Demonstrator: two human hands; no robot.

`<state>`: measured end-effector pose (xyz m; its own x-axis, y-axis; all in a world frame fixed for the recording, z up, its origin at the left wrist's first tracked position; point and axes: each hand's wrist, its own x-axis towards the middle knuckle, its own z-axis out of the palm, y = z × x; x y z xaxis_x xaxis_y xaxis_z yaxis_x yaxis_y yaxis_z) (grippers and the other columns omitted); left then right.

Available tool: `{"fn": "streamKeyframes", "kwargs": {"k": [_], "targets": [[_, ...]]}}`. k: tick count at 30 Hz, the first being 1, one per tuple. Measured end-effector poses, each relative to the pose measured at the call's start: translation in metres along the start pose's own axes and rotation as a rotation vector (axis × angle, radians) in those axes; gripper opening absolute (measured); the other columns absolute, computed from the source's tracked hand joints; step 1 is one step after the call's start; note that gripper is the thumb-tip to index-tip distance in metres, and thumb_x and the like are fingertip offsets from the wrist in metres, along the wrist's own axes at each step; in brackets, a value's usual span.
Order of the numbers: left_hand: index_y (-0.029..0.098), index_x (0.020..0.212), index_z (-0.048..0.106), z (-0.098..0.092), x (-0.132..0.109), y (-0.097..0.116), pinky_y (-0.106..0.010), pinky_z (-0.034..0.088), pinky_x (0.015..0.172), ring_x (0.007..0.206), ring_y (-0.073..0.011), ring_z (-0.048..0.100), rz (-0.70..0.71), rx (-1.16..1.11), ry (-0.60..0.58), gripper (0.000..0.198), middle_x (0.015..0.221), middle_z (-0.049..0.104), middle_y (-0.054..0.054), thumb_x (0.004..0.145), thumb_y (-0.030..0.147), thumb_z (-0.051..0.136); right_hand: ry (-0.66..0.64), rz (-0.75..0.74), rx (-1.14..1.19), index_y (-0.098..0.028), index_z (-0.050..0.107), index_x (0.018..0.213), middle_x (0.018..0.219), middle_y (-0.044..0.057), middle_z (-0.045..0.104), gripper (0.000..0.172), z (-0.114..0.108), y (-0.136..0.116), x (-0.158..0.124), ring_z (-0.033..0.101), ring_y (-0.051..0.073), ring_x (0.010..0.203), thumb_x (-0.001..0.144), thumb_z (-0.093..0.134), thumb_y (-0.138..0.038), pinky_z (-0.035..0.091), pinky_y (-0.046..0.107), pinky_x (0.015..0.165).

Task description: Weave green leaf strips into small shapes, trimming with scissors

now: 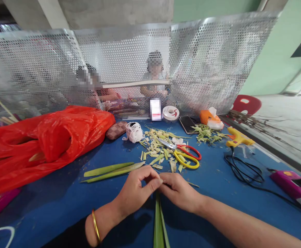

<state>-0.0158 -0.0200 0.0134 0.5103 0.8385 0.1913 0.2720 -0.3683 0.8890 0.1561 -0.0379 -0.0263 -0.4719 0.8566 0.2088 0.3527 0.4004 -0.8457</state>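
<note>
My left hand [141, 187] and my right hand [181, 193] meet over the blue table, thumbs and fingertips pinched together at the top end of some long green leaf strips [158, 224]. The strips hang down from my fingers toward the near edge of the view. Their pinched end is mostly hidden by my fingers. Just beyond my left hand, more green leaf strips [109, 170] lie flat. Scissors [188, 156] with one red and one yellow handle rest past my right hand, on a scatter of leaf scraps [154, 144].
On the left spreads a red plastic bag [88, 127], beside a checkered pouch [116, 130] and white cord [134, 132]. A phone [187, 124], tissue pack [211, 119], yellow glue gun [239, 137] and purple power strip [292, 186] lie right. Behind a perforated metal screen [124, 51] are people.
</note>
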Motion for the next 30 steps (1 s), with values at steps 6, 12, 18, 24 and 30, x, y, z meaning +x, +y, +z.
{"fn": "streamKeyframes", "kwargs": {"k": [6,12,18,24,30], "targets": [[0.017,0.084,0.06,0.007,0.005,-0.017,-0.024,0.041,0.058,0.06,-0.0127,0.052,-0.242,-0.089,0.145,0.009,0.069,0.058,0.001,0.078,0.02,0.054,0.01,0.169,0.267,-0.018,0.051,0.066,0.061,-0.002,0.049,0.041,-0.002,0.005,0.0,0.047,0.011,0.057,0.094,0.044,-0.048,0.039,0.023,0.056],[0.016,0.08,0.061,0.008,-0.001,-0.02,-0.025,0.04,0.059,0.064,-0.0139,0.052,-0.253,-0.088,-0.057,0.013,0.07,0.059,0.0,0.068,0.012,0.057,0.019,0.19,0.358,-0.018,0.049,0.062,0.059,-0.001,0.049,0.048,-0.003,0.002,0.002,0.047,0.011,0.055,0.09,0.046,-0.057,0.04,0.024,0.056],[0.016,0.072,0.061,0.011,0.0,-0.018,-0.024,0.038,0.056,0.06,-0.0131,0.049,-0.308,-0.086,-0.045,0.017,0.065,0.057,0.002,0.063,0.023,0.074,0.052,0.206,0.324,-0.019,0.047,0.059,0.055,-0.003,0.047,0.04,-0.005,0.001,0.003,0.045,0.01,0.054,0.09,0.048,-0.044,0.037,0.023,0.054],[0.016,0.066,0.063,0.016,0.0,-0.025,-0.024,0.036,0.057,0.061,-0.0134,0.05,-0.283,-0.062,0.015,0.014,0.065,0.059,0.001,0.065,0.024,0.075,0.05,0.224,0.303,-0.019,0.044,0.06,0.054,-0.005,0.044,0.041,-0.003,0.005,0.003,0.042,0.009,0.052,0.09,0.049,-0.045,0.033,0.022,0.05],[0.017,0.065,0.061,0.011,0.001,-0.029,-0.025,0.039,0.064,0.067,-0.0137,0.052,-0.159,-0.121,-0.01,0.012,0.068,0.059,0.001,0.073,0.022,0.068,0.064,0.188,0.371,-0.019,0.049,0.066,0.058,-0.004,0.047,0.045,-0.003,0.007,0.004,0.046,0.01,0.055,0.09,0.046,-0.057,0.039,0.023,0.055]]}}
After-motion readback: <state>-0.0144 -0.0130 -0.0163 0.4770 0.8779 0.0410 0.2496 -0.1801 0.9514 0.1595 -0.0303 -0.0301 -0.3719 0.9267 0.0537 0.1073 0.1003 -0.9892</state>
